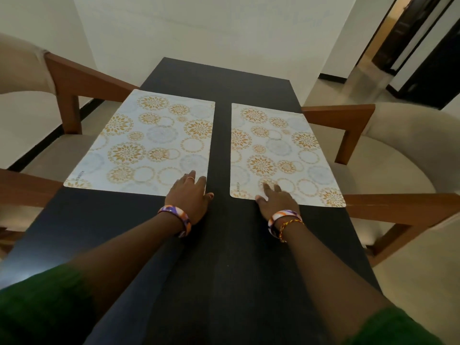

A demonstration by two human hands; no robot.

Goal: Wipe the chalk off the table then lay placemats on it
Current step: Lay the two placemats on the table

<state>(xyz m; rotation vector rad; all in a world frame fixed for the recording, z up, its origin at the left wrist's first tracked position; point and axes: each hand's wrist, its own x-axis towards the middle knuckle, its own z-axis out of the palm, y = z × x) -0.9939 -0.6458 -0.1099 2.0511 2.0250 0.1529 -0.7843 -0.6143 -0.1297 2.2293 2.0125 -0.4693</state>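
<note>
Placemats are being set straight on the long dark rectangular table (224,245). Two are lying flat, side by side, with a dark strip of table between them. The white rectangular placemat with gold flower circles at eleven o'clock (146,143) is being touched at its near right corner by the left hand (190,195). Its fingers are being held straight and flat, a little spread, and nothing is being pinched. The matching white and gold placemat at one o'clock (281,155) is being pressed near its near left corner by the right hand (276,199), with fingers also flat and open.

No chalk is being seen on the dark top, so the wiping is probably done.

To do this step well, the mats should be slid gently with flat fingers, not lifted. The near edges are not quite being kept level: the right mat is sitting a bit nearer and is turned a little. It should probably be nudged toward twelve o'clock until both near edges are matching. The right mat's far side is lying close to the table edge by the brown wooden chair with a cream seat at three o'clock (348,120), so it should not be pushed further that way.
</note>
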